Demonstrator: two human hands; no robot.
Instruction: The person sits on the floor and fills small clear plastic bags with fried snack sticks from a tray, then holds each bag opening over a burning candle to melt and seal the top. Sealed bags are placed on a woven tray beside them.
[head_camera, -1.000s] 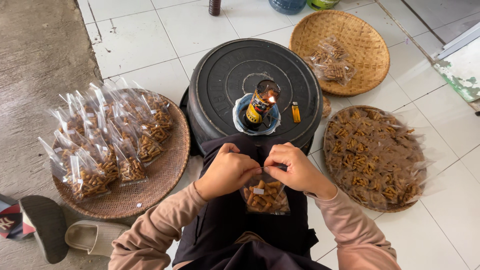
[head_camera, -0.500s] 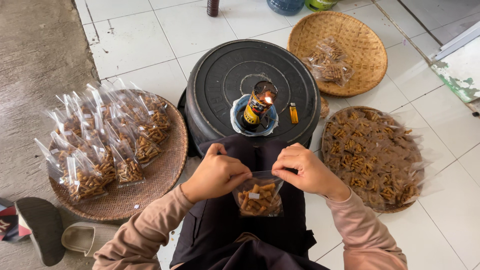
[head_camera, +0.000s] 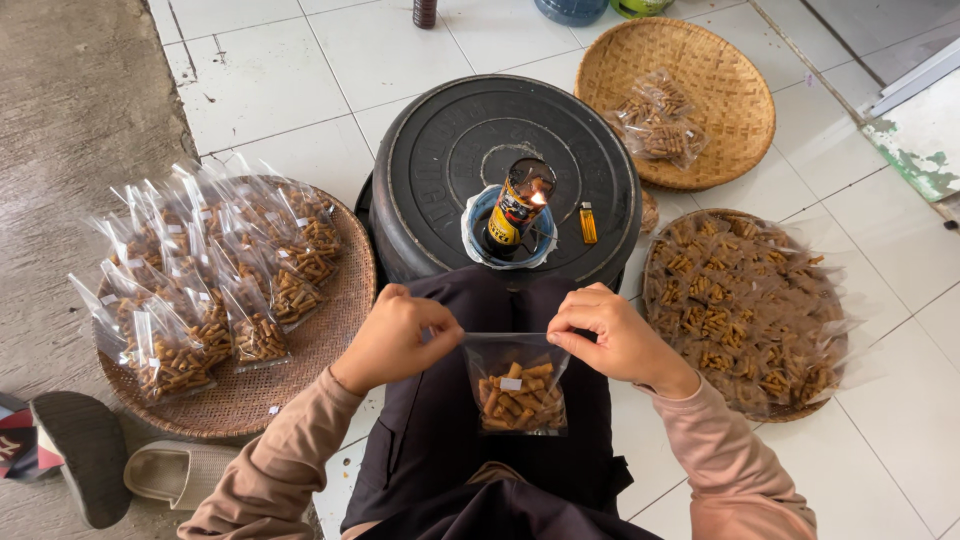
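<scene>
Just in front of the overturned black tub (head_camera: 450, 160) bearing a small lit flame lamp (head_camera: 515, 210), the left hand (head_camera: 395, 335) and right hand (head_camera: 610, 335) pinch the top corners of a clear snack bag (head_camera: 517, 385), stretching it taut above the lap.

Straight ahead of us the black upturned tub (head_camera: 505, 160) blocks the way, with a lit bottle lamp (head_camera: 517, 208) and a yellow lighter (head_camera: 588, 222) on top. Woven trays crowd both sides: packed bags (head_camera: 205, 285) to the left, loose snacks (head_camera: 745, 305) to the right. Bare floor tiles (head_camera: 270, 85) lie open beyond the left tray and at the near right corner.
</scene>
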